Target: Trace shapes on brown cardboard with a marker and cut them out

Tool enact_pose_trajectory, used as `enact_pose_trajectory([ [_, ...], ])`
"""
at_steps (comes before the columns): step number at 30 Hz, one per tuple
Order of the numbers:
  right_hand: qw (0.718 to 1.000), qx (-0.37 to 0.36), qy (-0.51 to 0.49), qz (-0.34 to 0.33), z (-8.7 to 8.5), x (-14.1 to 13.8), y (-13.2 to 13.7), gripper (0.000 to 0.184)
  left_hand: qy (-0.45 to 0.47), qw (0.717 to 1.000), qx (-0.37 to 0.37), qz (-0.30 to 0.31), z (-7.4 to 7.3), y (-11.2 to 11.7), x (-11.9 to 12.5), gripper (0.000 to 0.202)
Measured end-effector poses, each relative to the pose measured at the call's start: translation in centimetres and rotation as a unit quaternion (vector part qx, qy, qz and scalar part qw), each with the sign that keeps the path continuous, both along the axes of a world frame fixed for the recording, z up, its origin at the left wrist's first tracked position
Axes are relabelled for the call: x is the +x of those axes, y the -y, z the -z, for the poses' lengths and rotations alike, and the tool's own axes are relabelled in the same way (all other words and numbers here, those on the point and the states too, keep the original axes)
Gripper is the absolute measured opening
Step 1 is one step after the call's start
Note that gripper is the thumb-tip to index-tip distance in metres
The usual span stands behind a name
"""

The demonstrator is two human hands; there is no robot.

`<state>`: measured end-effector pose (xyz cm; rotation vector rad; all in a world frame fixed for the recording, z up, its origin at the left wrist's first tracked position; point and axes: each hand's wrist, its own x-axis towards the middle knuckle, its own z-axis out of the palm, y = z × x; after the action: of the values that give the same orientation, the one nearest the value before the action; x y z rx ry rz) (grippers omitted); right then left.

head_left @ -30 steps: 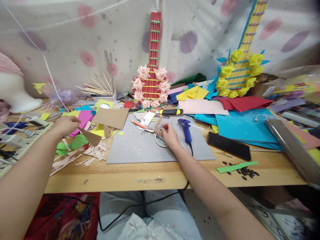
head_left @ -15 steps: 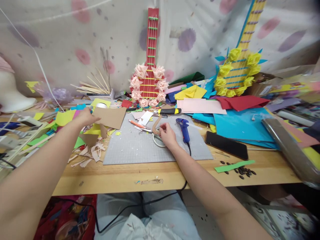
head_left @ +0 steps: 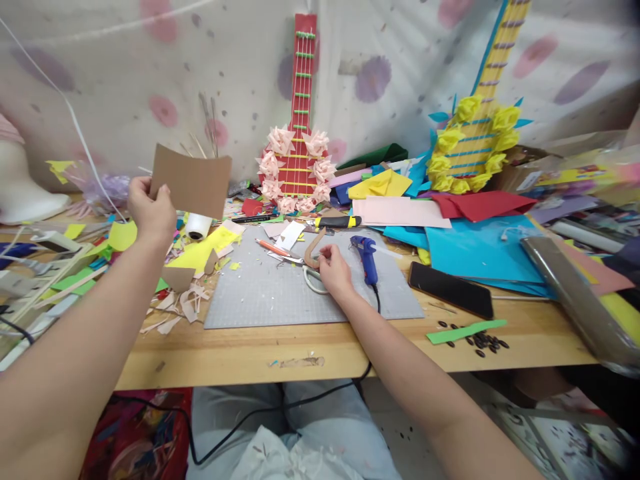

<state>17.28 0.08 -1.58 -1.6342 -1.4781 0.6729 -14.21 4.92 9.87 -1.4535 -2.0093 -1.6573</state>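
My left hand (head_left: 153,207) is closed on the left edge of a brown sheet of card (head_left: 193,180), raised above the scraps at the left of the table. Over the grey cutting mat (head_left: 260,303), my right hand (head_left: 334,270) is closed on a curved brown card strip (head_left: 313,248). Right beside those fingers lie scissors (head_left: 314,280) with pale handles, partly covered by the hand. An orange pencil (head_left: 273,247) and white paper pieces (head_left: 290,237) lie left of the strip. A blue glue gun (head_left: 367,260) rests to the right of my right hand.
A black phone (head_left: 450,291) and a green strip (head_left: 465,332) over small dark beads lie at the right. Blue foam sheets (head_left: 480,253) are stacked behind them. A red paper guitar (head_left: 303,100) and a yellow one (head_left: 480,140) lean at the back. A white roll (head_left: 199,225) stands at left.
My left hand has taken the brown card and lifted it off the pile, uncovering yellow paper and the white roll. My right hand has stayed at nearly the same spot with the curved strip.
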Motion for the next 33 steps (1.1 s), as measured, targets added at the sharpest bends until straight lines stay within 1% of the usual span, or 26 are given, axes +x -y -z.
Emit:
enact_pose_trajectory([
  [1, 1.0, 0.003, 0.005, 0.005, -0.1, -0.1, 0.1, 0.017, -0.047, 0.998, 0.033, 0.001, -0.1, 0.7, 0.6, 0.024],
  [2, 1.0, 0.004, 0.007, 0.01, -0.1, -0.1, 0.2, 0.017, -0.105, 0.993, 0.049, 0.009, -0.1, 1.5, 1.2, 0.026],
  [3, 1.0, 0.003, 0.005, 0.014, -0.2, -0.1, 0.2, 0.018, -0.161, 0.985, 0.056, 0.023, 0.2, 2.3, 1.9, 0.027],
  [4, 1.0, 0.002, 0.003, 0.018, -0.2, -0.2, 0.3, 0.018, -0.22, 0.973, 0.048, 0.049, 0.7, 3.1, 2.6, 0.028],
  [5, 1.0, 0.001, 0.002, 0.023, -0.1, -0.2, 0.3, 0.018, -0.275, 0.957, 0.039, 0.079, 1.5, 3.7, 3.2, 0.03],
  [7, 0.999, 0.002, 0.001, 0.035, 0.0, -0.3, 0.2, 0.019, -0.373, 0.916, 0.033, 0.142, 3.4, 4.5, 4.1, 0.035],
  [10, 0.999, 0.018, -0.002, 0.043, 0.3, -0.4, -0.3, 0.019, -0.441, 0.868, 0.012, 0.23, 6.4, 5.0, 4.5, 0.037],
  [12, 0.998, 0.039, -0.002, 0.045, 0.5, -0.6, -0.8, 0.019, -0.454, 0.848, 0.003, 0.272, 7.8, 5.1, 4.4, 0.039],
  [15, 0.996, 0.071, 0.006, 0.05, 0.8, -1.0, -1.9, 0.018, -0.45, 0.84, -0.014, 0.302, 8.8, 5.7, 4.4, 0.042],
  [18, 0.994, 0.098, 0.019, 0.046, 0.9, -1.1, -3.1, 0.018, -0.438, 0.833, -0.038, 0.336, 9.0, 6.7, 4.6, 0.042],
  [22, 0.992, 0.113, 0.023, 0.042, 0.9, -0.8, -4.3, 0.017, -0.427, 0.803, -0.075, 0.41, 9.7, 8.1, 5.3, 0.039],
  [24, 0.991, 0.121, 0.019, 0.053, 0.9, -0.6, -4.6, 0.016, -0.415, 0.788, -0.102, 0.444, 10.1, 8.7, 5.9, 0.038],
  [26, 0.988, 0.135, 0.013, 0.073, 0.8, -0.3, -4.7, 0.016, -0.403, 0.777, -0.131, 0.465, 10.4, 9.2, 6.5, 0.038],
  [28, 0.984, 0.15, 0.0, 0.093, 0.8, -0.1, -4.8, 0.015, -0.395, 0.763, -0.149, 0.489, 10.5, 9.5, 7.0, 0.036],
  [30, 0.981, 0.162, -0.015, 0.102, 0.9, 0.2, -4.7, 0.014, -0.39, 0.751, -0.157, 0.509, 10.2, 9.6, 7.2, 0.038],
  [31, 0.98, 0.168, -0.023, 0.101, 0.9, 0.2, -4.6, 0.014, -0.388, 0.753, -0.16, 0.507, 9.9, 9.5, 7.3, 0.039],
  [32, 0.98, 0.173, -0.032, 0.097, 1.0, 0.3, -4.4, 0.013, -0.382, 0.765, -0.163, 0.493, 9.7, 9.3, 7.3, 0.039],
  [33, 0.979, 0.177, -0.042, 0.09, 1.0, 0.4, -4.2, 0.013, -0.372, 0.786, -0.166, 0.465, 9.4, 9.0, 7.4, 0.038],
])
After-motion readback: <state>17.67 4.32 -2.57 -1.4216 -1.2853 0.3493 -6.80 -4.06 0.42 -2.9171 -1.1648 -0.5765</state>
